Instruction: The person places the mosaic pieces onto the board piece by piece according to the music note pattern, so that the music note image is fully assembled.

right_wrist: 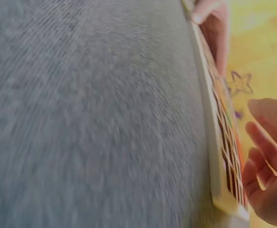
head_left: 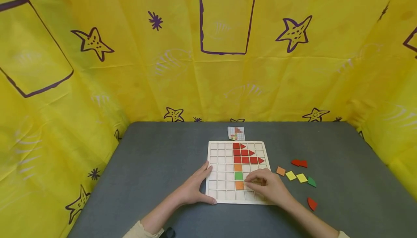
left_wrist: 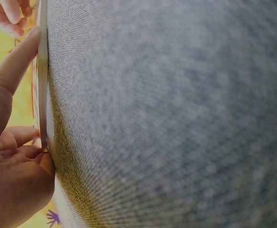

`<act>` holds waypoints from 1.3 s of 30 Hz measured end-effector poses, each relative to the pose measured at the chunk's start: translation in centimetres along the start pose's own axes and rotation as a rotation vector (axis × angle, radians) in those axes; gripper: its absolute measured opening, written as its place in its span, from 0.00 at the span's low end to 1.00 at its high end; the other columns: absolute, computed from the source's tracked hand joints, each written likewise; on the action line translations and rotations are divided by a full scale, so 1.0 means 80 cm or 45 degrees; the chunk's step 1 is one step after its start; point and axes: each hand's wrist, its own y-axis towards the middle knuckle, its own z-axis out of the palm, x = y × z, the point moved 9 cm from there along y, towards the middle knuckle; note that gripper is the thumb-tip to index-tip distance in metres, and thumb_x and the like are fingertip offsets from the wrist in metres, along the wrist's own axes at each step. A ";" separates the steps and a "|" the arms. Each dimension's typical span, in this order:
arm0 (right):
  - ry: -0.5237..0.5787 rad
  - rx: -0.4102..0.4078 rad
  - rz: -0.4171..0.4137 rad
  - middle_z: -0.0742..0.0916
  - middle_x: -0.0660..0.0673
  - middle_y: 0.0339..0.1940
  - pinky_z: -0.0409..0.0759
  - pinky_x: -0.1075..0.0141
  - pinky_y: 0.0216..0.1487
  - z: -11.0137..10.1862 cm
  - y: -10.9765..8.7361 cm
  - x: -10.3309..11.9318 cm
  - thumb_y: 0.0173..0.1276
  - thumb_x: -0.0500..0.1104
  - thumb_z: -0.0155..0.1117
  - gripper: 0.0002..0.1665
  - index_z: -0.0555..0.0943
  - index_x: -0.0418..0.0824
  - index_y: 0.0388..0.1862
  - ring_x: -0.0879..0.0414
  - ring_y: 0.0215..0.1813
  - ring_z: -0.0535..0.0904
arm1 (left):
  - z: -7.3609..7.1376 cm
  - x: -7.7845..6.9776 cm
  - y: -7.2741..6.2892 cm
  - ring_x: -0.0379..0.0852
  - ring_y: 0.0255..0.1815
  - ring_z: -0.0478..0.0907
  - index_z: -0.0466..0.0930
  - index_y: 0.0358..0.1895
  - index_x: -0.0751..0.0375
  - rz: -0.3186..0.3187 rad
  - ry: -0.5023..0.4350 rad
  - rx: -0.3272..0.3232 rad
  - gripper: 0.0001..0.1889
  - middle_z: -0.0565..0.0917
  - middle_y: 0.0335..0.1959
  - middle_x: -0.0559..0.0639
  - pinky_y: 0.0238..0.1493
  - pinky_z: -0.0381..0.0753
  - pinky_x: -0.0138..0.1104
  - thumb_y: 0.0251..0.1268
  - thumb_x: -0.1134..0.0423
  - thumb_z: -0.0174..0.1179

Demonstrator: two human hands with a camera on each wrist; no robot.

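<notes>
A pale gridded board lies on the dark table with several red squares and triangles in its upper rows. Below them run an orange square, a green square and another orange square in one column. The left hand rests at the board's lower left, thumb on the bottom corner and fingers along the left edge. Over the board's lower right hovers the right hand, its thumb and index tips close together beside the lower orange square. In the right wrist view a gap shows between those fingertips.
Right of the board lie loose pieces: an orange square, two yellow diamonds, a green quarter-round and red rounded pieces. A small pattern card lies behind the board. Yellow patterned cloth surrounds the table.
</notes>
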 end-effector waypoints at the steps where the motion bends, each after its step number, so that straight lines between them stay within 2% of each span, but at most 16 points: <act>1: 0.040 -0.006 0.066 0.86 0.61 0.37 0.74 0.68 0.35 -0.005 -0.002 -0.007 0.59 0.45 0.75 0.07 0.88 0.56 0.35 0.61 0.36 0.75 | 0.000 0.000 0.000 0.57 0.78 0.45 0.51 0.77 0.63 0.002 0.001 0.000 0.60 0.45 0.79 0.58 0.69 0.55 0.56 0.42 0.44 0.78; 4: 0.089 -0.039 0.228 0.84 0.56 0.32 0.70 0.68 0.30 -0.024 -0.011 -0.026 0.59 0.48 0.75 0.06 0.88 0.54 0.36 0.59 0.30 0.72 | 0.000 0.000 0.000 0.57 0.78 0.45 0.51 0.77 0.63 0.003 -0.002 -0.001 0.61 0.45 0.79 0.58 0.69 0.55 0.56 0.42 0.44 0.78; 7: 0.086 -0.080 0.302 0.82 0.52 0.27 0.68 0.68 0.27 -0.045 -0.020 -0.042 0.59 0.48 0.74 0.08 0.88 0.51 0.37 0.58 0.28 0.71 | 0.001 0.000 0.001 0.57 0.78 0.45 0.50 0.77 0.63 0.002 -0.003 0.004 0.61 0.45 0.79 0.58 0.69 0.55 0.56 0.42 0.44 0.77; 9: 0.030 -0.120 0.323 0.84 0.51 0.30 0.70 0.69 0.30 -0.062 -0.027 -0.051 0.59 0.48 0.74 0.08 0.87 0.50 0.38 0.61 0.33 0.76 | 0.001 -0.001 0.001 0.57 0.78 0.45 0.50 0.77 0.62 0.000 -0.004 0.008 0.61 0.45 0.79 0.57 0.69 0.55 0.56 0.42 0.44 0.77; 11: -0.041 -0.157 0.327 0.87 0.51 0.36 0.72 0.69 0.32 -0.080 -0.033 -0.059 0.60 0.48 0.74 0.09 0.87 0.50 0.38 0.63 0.36 0.78 | 0.002 -0.001 0.000 0.57 0.78 0.46 0.50 0.77 0.62 -0.002 -0.006 0.009 0.61 0.45 0.79 0.58 0.69 0.55 0.57 0.42 0.43 0.77; 13: -0.139 -0.190 0.347 0.88 0.53 0.37 0.73 0.68 0.33 -0.098 -0.040 -0.067 0.60 0.49 0.74 0.09 0.87 0.51 0.40 0.64 0.37 0.78 | 0.002 -0.001 0.000 0.57 0.78 0.46 0.50 0.77 0.63 -0.003 -0.008 0.008 0.61 0.45 0.79 0.58 0.69 0.55 0.57 0.42 0.44 0.77; 15: -0.225 -0.201 0.372 0.87 0.54 0.34 0.71 0.67 0.33 -0.114 -0.046 -0.075 0.60 0.50 0.74 0.10 0.86 0.52 0.41 0.63 0.33 0.76 | 0.003 0.000 0.000 0.57 0.78 0.46 0.50 0.77 0.63 -0.003 -0.008 0.009 0.61 0.45 0.79 0.58 0.69 0.55 0.57 0.42 0.44 0.77; 18: -0.298 -0.175 0.421 0.84 0.54 0.31 0.70 0.66 0.32 -0.134 -0.058 -0.085 0.60 0.53 0.73 0.12 0.86 0.52 0.42 0.61 0.32 0.72 | 0.003 0.000 0.001 0.57 0.78 0.45 0.50 0.77 0.63 -0.002 -0.008 0.009 0.61 0.45 0.79 0.58 0.69 0.55 0.57 0.42 0.43 0.77; 23: -0.321 -0.060 0.509 0.86 0.52 0.42 0.74 0.66 0.38 -0.150 -0.084 -0.098 0.59 0.57 0.73 0.17 0.85 0.51 0.43 0.64 0.38 0.76 | 0.002 0.000 0.001 0.57 0.78 0.45 0.50 0.77 0.63 -0.001 -0.009 0.008 0.61 0.44 0.79 0.58 0.69 0.55 0.56 0.42 0.43 0.77; 26: -0.333 -0.014 0.536 0.86 0.52 0.42 0.75 0.67 0.38 -0.154 -0.101 -0.103 0.58 0.59 0.72 0.18 0.85 0.51 0.43 0.66 0.38 0.76 | 0.002 0.000 0.001 0.57 0.78 0.45 0.50 0.77 0.63 -0.003 -0.007 0.008 0.61 0.44 0.79 0.58 0.69 0.55 0.56 0.42 0.43 0.77; 30: -0.389 0.032 0.495 0.84 0.56 0.36 0.74 0.68 0.36 -0.156 -0.119 -0.104 0.55 0.59 0.75 0.17 0.84 0.53 0.39 0.68 0.35 0.75 | 0.002 -0.001 0.002 0.58 0.78 0.46 0.50 0.77 0.63 0.004 0.002 0.007 0.61 0.44 0.79 0.59 0.69 0.55 0.56 0.42 0.43 0.77; 35: -0.498 0.148 0.405 0.79 0.61 0.31 0.71 0.67 0.34 -0.152 -0.130 -0.105 0.54 0.59 0.75 0.16 0.82 0.55 0.36 0.68 0.33 0.69 | 0.002 0.000 0.001 0.57 0.78 0.45 0.50 0.77 0.63 0.002 -0.009 0.008 0.61 0.44 0.79 0.58 0.69 0.55 0.56 0.42 0.44 0.78; 39: -0.463 0.176 0.258 0.79 0.63 0.32 0.72 0.67 0.34 -0.146 -0.125 -0.096 0.55 0.56 0.75 0.13 0.83 0.57 0.36 0.69 0.34 0.70 | 0.001 0.000 0.001 0.57 0.78 0.45 0.51 0.77 0.63 0.005 -0.010 0.005 0.61 0.44 0.79 0.58 0.69 0.55 0.56 0.42 0.44 0.78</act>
